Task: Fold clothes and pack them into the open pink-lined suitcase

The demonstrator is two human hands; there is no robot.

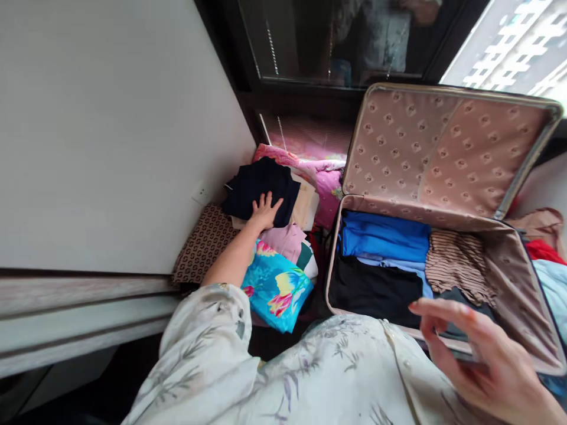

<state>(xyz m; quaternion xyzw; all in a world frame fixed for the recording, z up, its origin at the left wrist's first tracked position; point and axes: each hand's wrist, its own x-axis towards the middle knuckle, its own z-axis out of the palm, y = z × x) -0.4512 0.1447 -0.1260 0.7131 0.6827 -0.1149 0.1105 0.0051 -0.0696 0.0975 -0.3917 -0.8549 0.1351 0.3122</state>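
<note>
I see my left hand stretched out to mid-frame, palm down and fingers spread flat on a folded dark garment topping a clothes pile; it presses, not grasping. My right hand hovers blurred at lower right, fingers loosely open, holding nothing. No readable writing anywhere. The open suitcase on the right holds blue, black and striped clothes.
</note>
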